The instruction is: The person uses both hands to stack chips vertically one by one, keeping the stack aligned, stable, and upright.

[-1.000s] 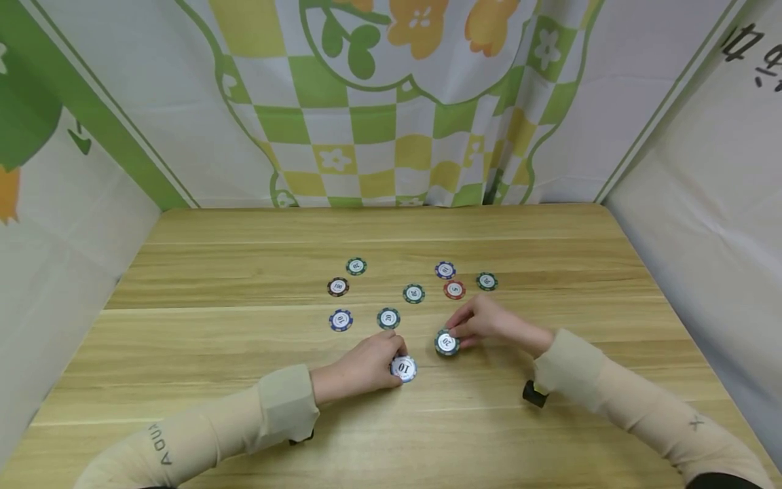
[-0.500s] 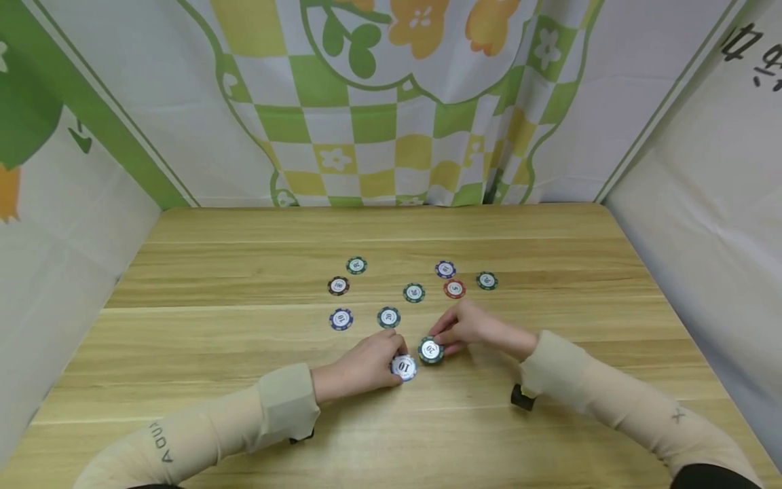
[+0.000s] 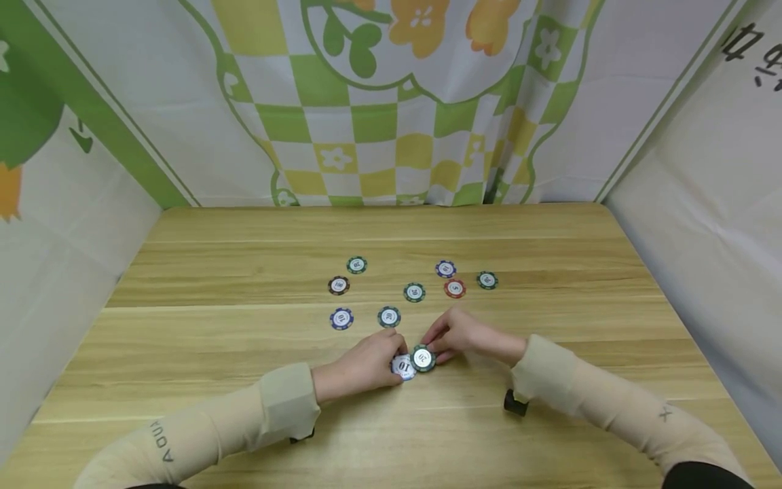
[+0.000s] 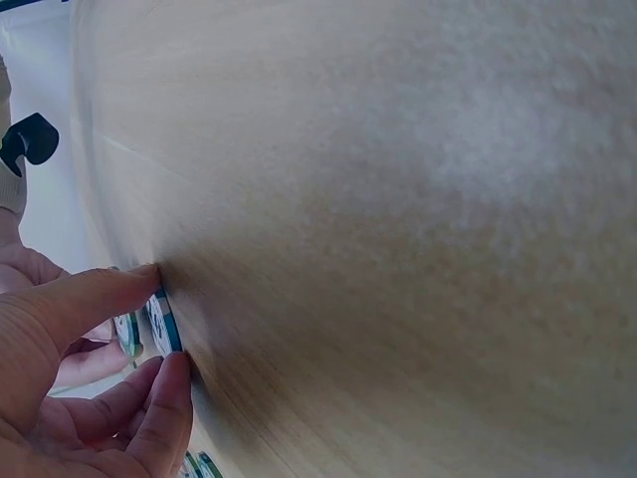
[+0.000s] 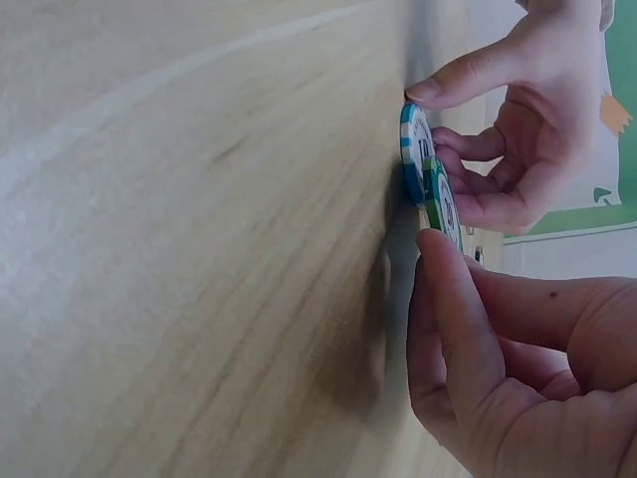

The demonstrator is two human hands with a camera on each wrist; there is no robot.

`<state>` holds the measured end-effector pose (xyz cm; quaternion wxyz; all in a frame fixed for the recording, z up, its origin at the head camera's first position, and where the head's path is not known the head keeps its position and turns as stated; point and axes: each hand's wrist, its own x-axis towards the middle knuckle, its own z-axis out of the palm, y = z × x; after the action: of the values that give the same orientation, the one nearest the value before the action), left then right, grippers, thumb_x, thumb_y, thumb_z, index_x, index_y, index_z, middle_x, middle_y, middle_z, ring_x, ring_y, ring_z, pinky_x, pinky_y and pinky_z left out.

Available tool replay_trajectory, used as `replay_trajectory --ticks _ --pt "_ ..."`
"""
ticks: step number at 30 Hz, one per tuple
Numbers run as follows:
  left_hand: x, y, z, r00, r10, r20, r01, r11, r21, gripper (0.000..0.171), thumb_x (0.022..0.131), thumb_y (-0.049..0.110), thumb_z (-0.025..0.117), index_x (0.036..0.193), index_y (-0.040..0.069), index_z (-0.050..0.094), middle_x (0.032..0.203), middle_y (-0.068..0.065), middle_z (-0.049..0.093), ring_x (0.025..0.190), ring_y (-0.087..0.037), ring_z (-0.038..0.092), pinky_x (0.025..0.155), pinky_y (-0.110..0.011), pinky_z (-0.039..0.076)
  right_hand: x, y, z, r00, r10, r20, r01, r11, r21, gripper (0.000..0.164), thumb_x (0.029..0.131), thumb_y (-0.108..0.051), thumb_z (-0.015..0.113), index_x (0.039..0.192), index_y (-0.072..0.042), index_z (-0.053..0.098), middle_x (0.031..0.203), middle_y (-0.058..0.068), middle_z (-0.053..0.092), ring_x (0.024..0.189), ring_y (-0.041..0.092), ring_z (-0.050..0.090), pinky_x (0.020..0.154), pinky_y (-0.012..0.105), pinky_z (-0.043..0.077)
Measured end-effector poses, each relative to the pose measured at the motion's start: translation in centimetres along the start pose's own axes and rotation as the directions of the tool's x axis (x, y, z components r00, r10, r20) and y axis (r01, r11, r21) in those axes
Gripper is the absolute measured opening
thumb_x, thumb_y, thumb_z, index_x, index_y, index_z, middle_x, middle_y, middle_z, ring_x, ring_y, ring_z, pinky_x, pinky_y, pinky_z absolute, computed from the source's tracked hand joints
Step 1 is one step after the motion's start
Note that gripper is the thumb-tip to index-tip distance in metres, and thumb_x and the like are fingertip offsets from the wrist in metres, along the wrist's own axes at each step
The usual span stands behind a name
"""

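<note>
My left hand [image 3: 366, 360] pinches a light blue-and-white poker chip [image 3: 402, 368] marked 10 between thumb and fingers, low over the wooden table. On its right, my right hand [image 3: 469, 334] grips a green poker chip [image 3: 423, 358] marked 20 by its far side. The green chip's edge overlaps the blue one's right edge. Seen from the right wrist, the green chip [image 5: 438, 204] leans slightly against the face of the blue chip [image 5: 409, 149]. In the left wrist view, thumb and fingertips hold opposite edges of the blue chip [image 4: 162, 322].
Several loose chips lie flat farther back on the table [image 3: 214, 272]: green ones such as a 20 chip [image 3: 388, 316], blue ones like the 10 chip [image 3: 341, 318], a red 5 chip [image 3: 455, 288] and a black chip [image 3: 339, 285]. A patterned curtain [image 3: 379, 122] hangs behind.
My right hand has moved left and slightly nearer with the green chip, from a gap away to overlapping the blue chip. The left hand has stayed still.
</note>
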<state>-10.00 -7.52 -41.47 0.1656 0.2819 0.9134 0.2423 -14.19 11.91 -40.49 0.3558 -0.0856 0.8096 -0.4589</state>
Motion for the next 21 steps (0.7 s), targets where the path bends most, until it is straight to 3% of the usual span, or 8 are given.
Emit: replay_trajectory --ticks 13,21 --pt "0.0 0.2 -0.1 1.0 -0.007 -0.003 0.007 1.0 -0.013 0.028 0.069 0.012 0.075 0.091 0.005 0.059 0.086 0.0 0.05 0.074 -0.01 0.048 0.066 -0.022 0.043 0.3 -0.1 1.0 0.993 0.061 -0.101 -0.069 0.995 -0.071 0.012 0.077 0.005 0.065 0.089 0.001 0.069 0.077 0.008 0.067 0.06 0.014 0.063 0.057 0.026 0.053" --pt "0.0 0.2 -0.1 1.0 -0.011 -0.002 0.011 1.0 -0.013 0.03 0.069 0.013 0.076 0.091 0.004 0.059 0.087 -0.001 0.05 0.074 -0.01 0.048 0.067 -0.022 0.044 0.3 -0.3 1.6 0.989 0.083 -0.124 -0.091 0.994 -0.058 0.009 0.077 0.003 0.067 0.085 0.001 0.068 0.073 0.007 0.066 0.057 0.012 0.062 0.057 0.025 0.053"
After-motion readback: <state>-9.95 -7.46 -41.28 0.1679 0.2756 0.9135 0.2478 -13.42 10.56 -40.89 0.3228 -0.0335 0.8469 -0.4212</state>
